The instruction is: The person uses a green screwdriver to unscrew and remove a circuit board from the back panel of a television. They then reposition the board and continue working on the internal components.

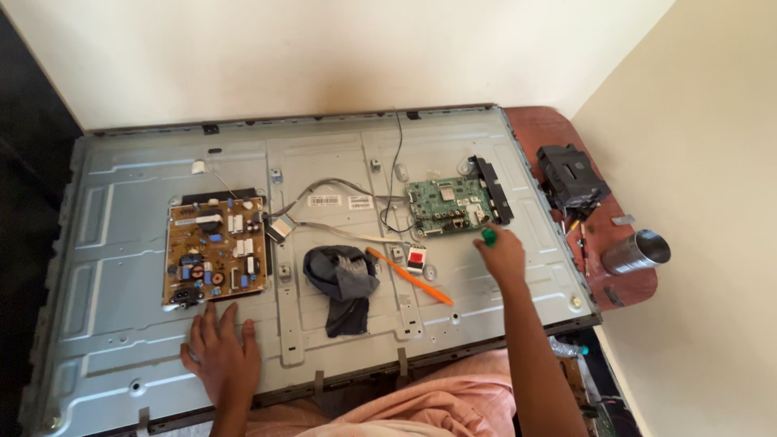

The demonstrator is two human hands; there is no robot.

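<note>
— What has the right hand got there, right of the middle of the frame?

— It is closed around a tool with a green handle; only the green top shows above the fist. The tool stands at the lower right corner of the green circuit board, which is fixed on the grey metal back panel of a flat screen.

— And the left hand?

— Lower left. It lies flat on the panel with fingers spread and holds nothing, just below the brown power board.

— What is between the two boards?

— A dark cloth in the centre, and beside it an orange stick-like tool lying slanted. A small red and white part is just near its upper end. Grey cables run from one board to the other.

— Anything beside the panel?

— At the right edge, on the reddish bench, a black plastic part and a shiny metal cup lying on its side.
</note>
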